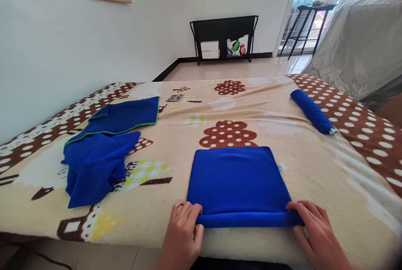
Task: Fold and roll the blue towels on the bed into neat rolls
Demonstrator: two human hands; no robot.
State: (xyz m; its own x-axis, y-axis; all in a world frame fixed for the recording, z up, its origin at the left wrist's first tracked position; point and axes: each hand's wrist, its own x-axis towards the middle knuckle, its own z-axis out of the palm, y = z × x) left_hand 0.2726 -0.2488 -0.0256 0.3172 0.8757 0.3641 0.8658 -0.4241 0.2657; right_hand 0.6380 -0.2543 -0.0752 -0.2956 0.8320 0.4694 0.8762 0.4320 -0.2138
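Observation:
A blue cloth [235, 177] lies flat in front of me, its near edge turned up into a narrow roll. My left hand [185, 228] pinches the left end of that roll between thumb and fingers. At the right end, my right hand [314, 228] grips the roll the same way. A small white tag sticks out from the cloth's right side. Farther right rests a rolled blue cloth [312, 111]. To the left are a crumpled blue cloth [97, 165] and, partly behind it, a blue cloth with green edging [128, 115].
A patterned fleece blanket [176, 136] with brown dotted borders covers the surface under the cloths. Beyond it stand a black rack [224, 31] by the wall and a black stool [309, 22] near the window. A plastic-covered bulky object [364, 43] is at the right.

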